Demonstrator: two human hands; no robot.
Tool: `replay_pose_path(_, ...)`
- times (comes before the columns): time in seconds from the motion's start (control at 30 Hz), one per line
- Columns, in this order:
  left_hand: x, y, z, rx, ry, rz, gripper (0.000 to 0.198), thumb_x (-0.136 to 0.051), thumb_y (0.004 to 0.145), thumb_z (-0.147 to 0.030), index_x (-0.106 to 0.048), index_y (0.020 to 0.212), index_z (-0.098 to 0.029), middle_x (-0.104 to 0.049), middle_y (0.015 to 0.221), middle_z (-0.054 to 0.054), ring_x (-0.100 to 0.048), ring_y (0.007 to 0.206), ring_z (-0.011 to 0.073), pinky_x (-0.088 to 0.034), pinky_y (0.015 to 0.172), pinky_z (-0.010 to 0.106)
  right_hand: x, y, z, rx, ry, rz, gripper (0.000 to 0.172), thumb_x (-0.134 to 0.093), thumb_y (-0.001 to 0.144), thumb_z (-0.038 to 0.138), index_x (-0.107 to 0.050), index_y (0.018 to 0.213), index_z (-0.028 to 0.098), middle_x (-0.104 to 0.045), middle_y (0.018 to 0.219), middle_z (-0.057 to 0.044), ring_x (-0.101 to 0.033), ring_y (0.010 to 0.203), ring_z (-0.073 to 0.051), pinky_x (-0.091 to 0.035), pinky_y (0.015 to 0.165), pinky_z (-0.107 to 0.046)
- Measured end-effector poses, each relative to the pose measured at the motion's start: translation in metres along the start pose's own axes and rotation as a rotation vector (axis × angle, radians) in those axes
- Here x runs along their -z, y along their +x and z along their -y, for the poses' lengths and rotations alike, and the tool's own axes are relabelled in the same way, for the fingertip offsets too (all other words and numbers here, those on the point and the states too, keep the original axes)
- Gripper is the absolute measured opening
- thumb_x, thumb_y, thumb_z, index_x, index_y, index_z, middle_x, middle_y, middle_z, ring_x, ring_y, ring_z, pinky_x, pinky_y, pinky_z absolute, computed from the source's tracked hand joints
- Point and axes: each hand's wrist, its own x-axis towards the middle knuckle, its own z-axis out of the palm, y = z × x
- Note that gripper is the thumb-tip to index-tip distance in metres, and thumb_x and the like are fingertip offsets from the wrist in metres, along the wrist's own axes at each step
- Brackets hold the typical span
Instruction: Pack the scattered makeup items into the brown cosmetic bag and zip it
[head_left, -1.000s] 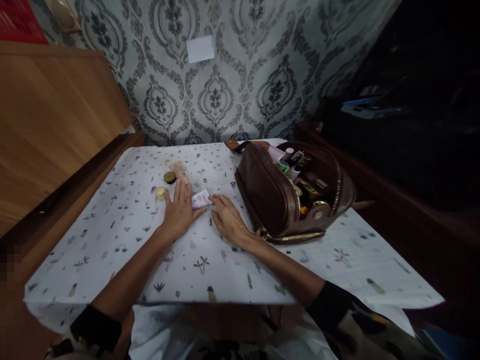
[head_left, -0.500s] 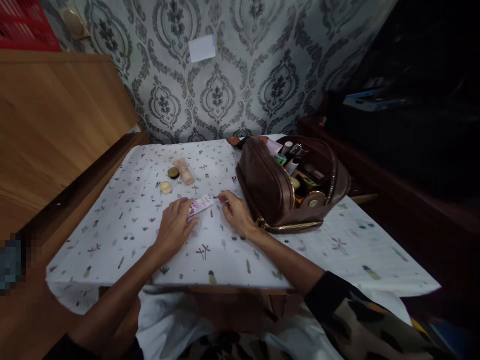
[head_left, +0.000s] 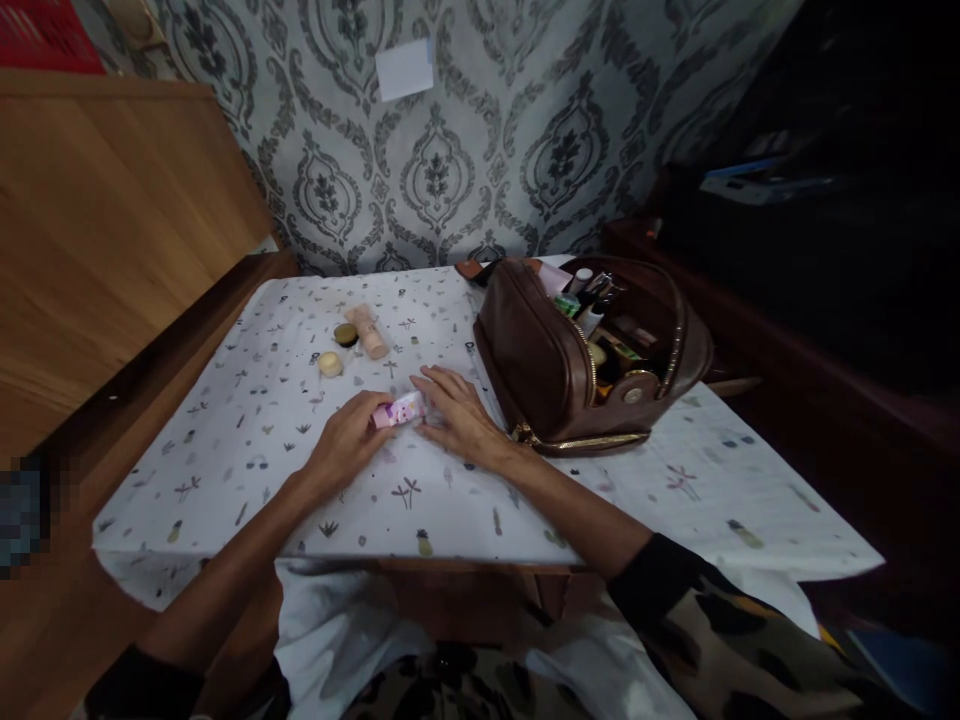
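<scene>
A small pink and white tube (head_left: 400, 410) is held just above the patterned tablecloth (head_left: 247, 420). My left hand (head_left: 346, 442) is closed on its left end. My right hand (head_left: 454, 415) lies against its right end with fingers stretched over it. An open brown leather toiletry bag (head_left: 547, 370), full of several small cosmetics, stands just right of my right hand.
Behind my hands lie a peach tube (head_left: 369, 333), a dark round jar (head_left: 346, 334) and a small cream jar (head_left: 329, 363). A wooden panel (head_left: 112, 230) rises at the left, patterned wallpaper (head_left: 450, 140) at the back, dark furniture (head_left: 810, 280) to the right.
My left hand has curled from flat on the cloth to a grip on the pink tube and pulled it nearer. My right hand moved from a pinch at the tube's tip to resting against it.
</scene>
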Motion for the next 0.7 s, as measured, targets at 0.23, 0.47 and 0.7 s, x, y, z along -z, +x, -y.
replay_pose_path(0.23,-0.01,0.048,-0.022,0.07,-0.551,-0.19,0.044,-0.074,0.083,-0.041,-0.058,0.119,-0.02,-0.07,0.097,0.003,-0.065,0.087,0.0166,-0.051,0.077,0.026,0.007,0.005,0.011,-0.196,0.346,-0.135,0.028,-0.072,0.089,0.04,-0.066,0.106,0.019,-0.073,0.096,-0.007,-0.066,0.088,-0.024,-0.052,0.081,-0.038)
replay_pose_path(0.47,-0.046,0.068,-0.029,0.123,-0.842,0.058,0.046,-0.064,0.09,-0.061,-0.065,0.102,-0.016,-0.065,0.086,0.002,-0.061,0.078,0.0158,-0.05,0.07,0.025,-0.001,0.012,0.017,-0.47,1.038,-0.241,0.049,-0.083,0.069,0.061,-0.059,0.086,0.021,-0.06,0.068,0.004,-0.055,0.055,-0.013,-0.047,0.049,-0.024)
replay_pose_path(0.7,-0.053,0.066,-0.006,0.228,-0.904,0.028,0.054,-0.07,0.082,-0.067,-0.063,0.097,-0.015,-0.058,0.068,-0.003,-0.05,0.054,0.0097,-0.042,0.049,0.021,0.008,0.013,0.009,-0.511,0.965,-0.216,0.056,-0.068,0.076,0.075,-0.062,0.077,0.02,-0.062,0.066,0.0,-0.06,0.059,-0.014,-0.05,0.051,-0.025)
